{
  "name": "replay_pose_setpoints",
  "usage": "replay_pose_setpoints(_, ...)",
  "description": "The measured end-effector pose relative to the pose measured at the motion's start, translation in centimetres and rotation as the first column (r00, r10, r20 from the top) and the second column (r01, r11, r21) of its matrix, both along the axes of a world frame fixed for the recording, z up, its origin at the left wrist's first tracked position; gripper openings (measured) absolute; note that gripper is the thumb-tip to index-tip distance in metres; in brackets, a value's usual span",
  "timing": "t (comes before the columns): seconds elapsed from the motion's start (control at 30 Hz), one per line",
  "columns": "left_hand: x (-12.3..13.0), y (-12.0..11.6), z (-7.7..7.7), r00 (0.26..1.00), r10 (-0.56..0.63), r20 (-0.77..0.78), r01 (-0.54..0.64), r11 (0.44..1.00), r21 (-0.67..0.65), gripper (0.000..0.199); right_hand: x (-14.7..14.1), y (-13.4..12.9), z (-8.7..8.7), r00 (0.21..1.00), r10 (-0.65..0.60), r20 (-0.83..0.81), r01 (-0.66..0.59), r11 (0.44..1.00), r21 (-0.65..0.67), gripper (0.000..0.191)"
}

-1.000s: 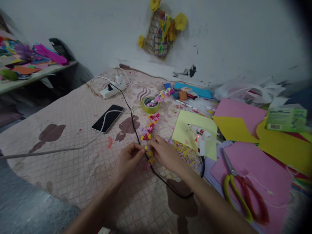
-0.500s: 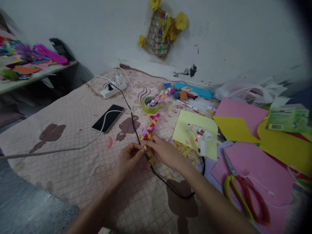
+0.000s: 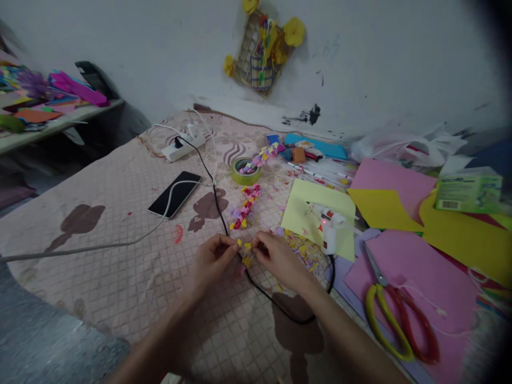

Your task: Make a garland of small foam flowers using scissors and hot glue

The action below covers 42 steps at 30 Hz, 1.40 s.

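Observation:
My left hand (image 3: 215,257) pinches a tiny yellow paper piece (image 3: 239,242) between thumb and fingertips. A short gap to the right, my right hand (image 3: 279,260) has its fingertips pressed together; another yellow bit (image 3: 248,246) shows at their edge, and whether they hold it is unclear. Beneath both hands lie more yellow scraps (image 3: 247,262) beside a black cable (image 3: 260,288). Just beyond the fingers is a strand of pink, red and yellow paper pieces (image 3: 248,205). A similar pastel strand (image 3: 264,155) leans on a roll of tape (image 3: 245,178).
On the right, a white glue gun (image 3: 328,237) with a lit red light rests on pale yellow paper (image 3: 302,202). Large scissors (image 3: 384,288) lie on pink sheets (image 3: 448,277). To the left are a phone (image 3: 182,191) and a power strip (image 3: 178,152). Paper scraps (image 3: 306,250) litter the middle.
My right hand has moved slightly right and down, away from the left, uncovering yellow bits between them. The left hand keeps its pinch. The view has shifted a little.

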State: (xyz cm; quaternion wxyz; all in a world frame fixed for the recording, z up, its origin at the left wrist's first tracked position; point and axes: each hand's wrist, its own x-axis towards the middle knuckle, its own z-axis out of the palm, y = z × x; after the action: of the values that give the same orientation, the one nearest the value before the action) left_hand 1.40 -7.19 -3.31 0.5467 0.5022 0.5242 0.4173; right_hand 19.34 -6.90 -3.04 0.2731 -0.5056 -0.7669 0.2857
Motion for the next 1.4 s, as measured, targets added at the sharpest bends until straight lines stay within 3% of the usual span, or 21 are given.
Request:
replay_pose_setpoints(0.37, 0.4, 0.3, 0.7, 1.0, 0.013, -0.018, -0.012, 0.999, 0.036, 0.013, 0.1, -0.8, -0.6, 0.986, -0.03, -0.166, 0.033, 0.999, 0.018, 0.026)
replay_pose_setpoints(0.6, 0.8, 0.3, 0.8, 0.997, 0.005, 0.075, -0.004, 1.0, -0.02, 0.014, 0.2, -1.3, -0.5, 0.989, 0.005, -0.147, 0.009, 0.996, 0.093, 0.021)
replay_pose_setpoints(0.77, 1.1, -0.3, 1.2, 0.985, -0.006, 0.174, 0.016, 0.998, -0.059, 0.016, -0.1, -1.5, -0.5, 0.986, -0.062, -0.153, 0.074, 0.995, 0.069, 0.023)
replay_pose_setpoints(1.03, 1.3, -0.8, 1.4, 0.98, -0.038, 0.194, 0.058, 0.994, -0.097, 0.019, -0.6, -2.0, -0.9, 0.97, -0.131, -0.203, 0.147, 0.987, 0.061, 0.021)
replay_pose_setpoints(1.4, 1.2, -0.7, 1.7, 0.986, 0.08, 0.148, -0.076, 0.997, -0.032, 0.015, -0.6, -2.2, -1.1, 0.932, -0.187, -0.311, 0.182, 0.982, -0.047, 0.017)
